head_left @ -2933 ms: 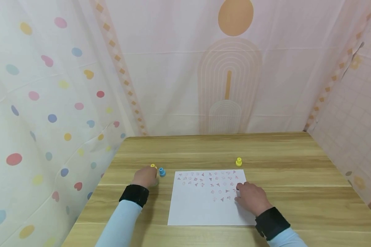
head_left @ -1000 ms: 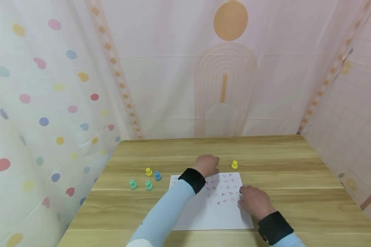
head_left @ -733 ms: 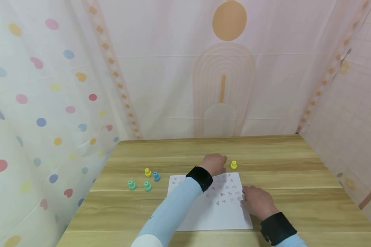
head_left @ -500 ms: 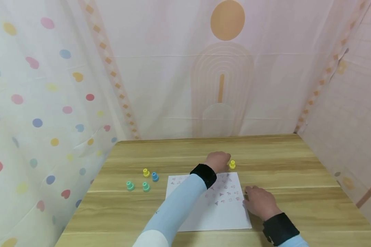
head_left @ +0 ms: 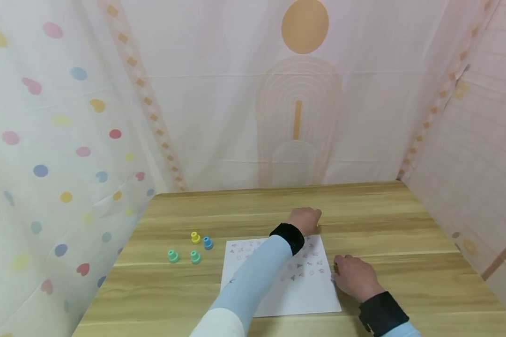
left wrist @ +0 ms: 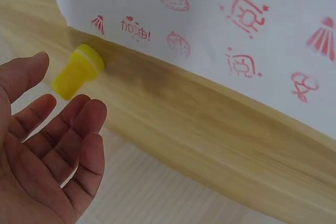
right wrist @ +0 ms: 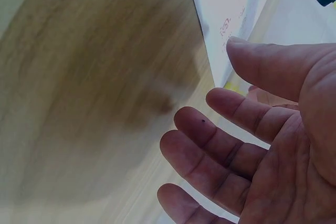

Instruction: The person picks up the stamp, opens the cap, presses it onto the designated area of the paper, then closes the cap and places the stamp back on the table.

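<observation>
A yellow stamp [left wrist: 79,72] stands on the table just beyond the paper's far edge. My left hand [head_left: 305,221] reaches across the paper to it. In the left wrist view the left thumb and fingers are spread on either side of the stamp, with a gap around it. The head view shows only a sliver of that stamp behind the hand. White paper [head_left: 295,302] carries rows of red stamped prints, partly covered by the left forearm. Beside the paper's right edge is my right hand [head_left: 356,277], its fingers [right wrist: 210,166] loosely bent and holding nothing.
Left of the paper stand another yellow stamp [head_left: 196,238], a blue stamp [head_left: 208,243] and two green stamps, one farther left [head_left: 173,256] and one nearer the paper [head_left: 196,257]. The wooden table [head_left: 362,201] ends against a patterned curtain [head_left: 219,117].
My left hand has left the stamps at the left, crossed over the paper and come to the far yellow stamp. My right hand has shifted slightly off the paper's right edge. The view has turned slightly.
</observation>
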A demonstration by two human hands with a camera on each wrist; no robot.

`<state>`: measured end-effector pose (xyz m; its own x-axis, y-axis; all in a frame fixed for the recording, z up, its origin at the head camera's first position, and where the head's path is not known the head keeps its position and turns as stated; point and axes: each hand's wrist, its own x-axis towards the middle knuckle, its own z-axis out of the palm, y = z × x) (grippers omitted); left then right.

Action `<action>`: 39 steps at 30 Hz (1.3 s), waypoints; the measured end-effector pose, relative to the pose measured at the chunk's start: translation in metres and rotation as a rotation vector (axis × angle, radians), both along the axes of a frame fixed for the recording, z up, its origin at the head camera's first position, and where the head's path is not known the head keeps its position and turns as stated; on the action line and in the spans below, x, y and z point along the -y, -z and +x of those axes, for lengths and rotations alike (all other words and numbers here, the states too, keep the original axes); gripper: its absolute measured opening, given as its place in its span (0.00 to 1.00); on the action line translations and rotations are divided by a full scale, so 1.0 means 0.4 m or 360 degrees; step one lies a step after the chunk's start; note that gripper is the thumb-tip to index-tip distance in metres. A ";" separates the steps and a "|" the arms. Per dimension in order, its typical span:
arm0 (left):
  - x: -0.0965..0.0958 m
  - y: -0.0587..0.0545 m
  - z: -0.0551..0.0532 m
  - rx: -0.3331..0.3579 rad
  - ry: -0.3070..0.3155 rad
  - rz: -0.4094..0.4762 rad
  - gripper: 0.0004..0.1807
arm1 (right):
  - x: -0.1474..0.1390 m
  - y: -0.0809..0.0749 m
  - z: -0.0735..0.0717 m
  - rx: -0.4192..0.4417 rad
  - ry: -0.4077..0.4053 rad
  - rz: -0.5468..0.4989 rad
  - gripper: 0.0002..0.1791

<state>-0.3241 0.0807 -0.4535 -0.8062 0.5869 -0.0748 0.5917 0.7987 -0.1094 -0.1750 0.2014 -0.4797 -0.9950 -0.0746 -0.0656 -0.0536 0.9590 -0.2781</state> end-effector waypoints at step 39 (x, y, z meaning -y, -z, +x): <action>0.060 -0.032 0.023 0.0233 -0.0013 0.0333 0.13 | 0.024 -0.018 -0.035 -0.0070 -0.0002 -0.0119 0.18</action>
